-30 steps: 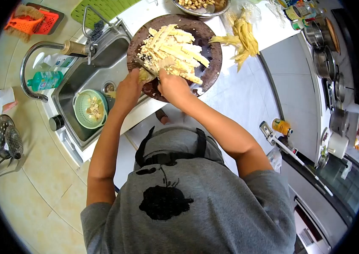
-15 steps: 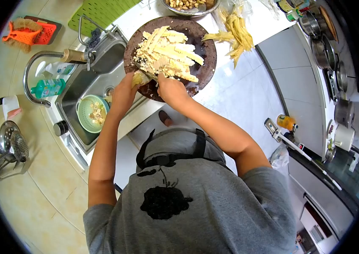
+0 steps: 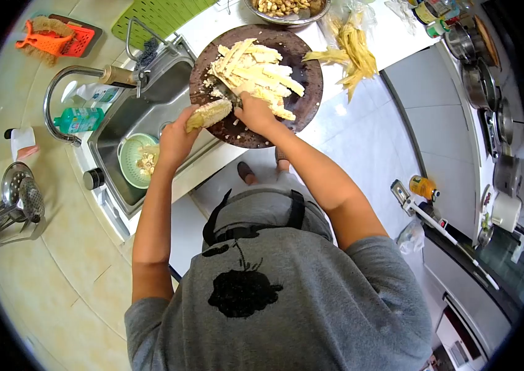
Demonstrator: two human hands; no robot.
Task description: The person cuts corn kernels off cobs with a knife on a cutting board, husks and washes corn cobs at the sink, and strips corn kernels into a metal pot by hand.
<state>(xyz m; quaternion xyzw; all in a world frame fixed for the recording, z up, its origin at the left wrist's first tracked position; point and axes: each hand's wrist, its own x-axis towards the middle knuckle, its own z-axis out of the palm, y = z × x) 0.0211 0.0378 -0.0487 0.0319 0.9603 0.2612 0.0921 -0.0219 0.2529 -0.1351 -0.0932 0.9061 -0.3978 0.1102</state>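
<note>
My left hand (image 3: 178,137) is closed around the lower end of a pale, ribbed corn cob (image 3: 211,114), which is tilted over the near edge of a round dark chopping board (image 3: 305,80). In my right hand (image 3: 256,113) is a knife (image 3: 227,93), its blade pointing up and left, just beyond the cob and apart from it. A heap of pale yellow strips (image 3: 262,74) with small crumbs covers the middle of the board. My right fingers hide most of the knife's handle.
Left of the board is a steel sink (image 3: 144,108) with a curved faucet (image 3: 52,93) and a green colander (image 3: 132,167) holding pale scraps. A metal bowl (image 3: 290,20) of brown pieces and a yellow leafy bundle (image 3: 354,55) lie beyond and to the right.
The cob has come away from the knife and the heap, showing more of its ribbed side. My right hand has lifted slightly, with the blade now clear of the cob.
</note>
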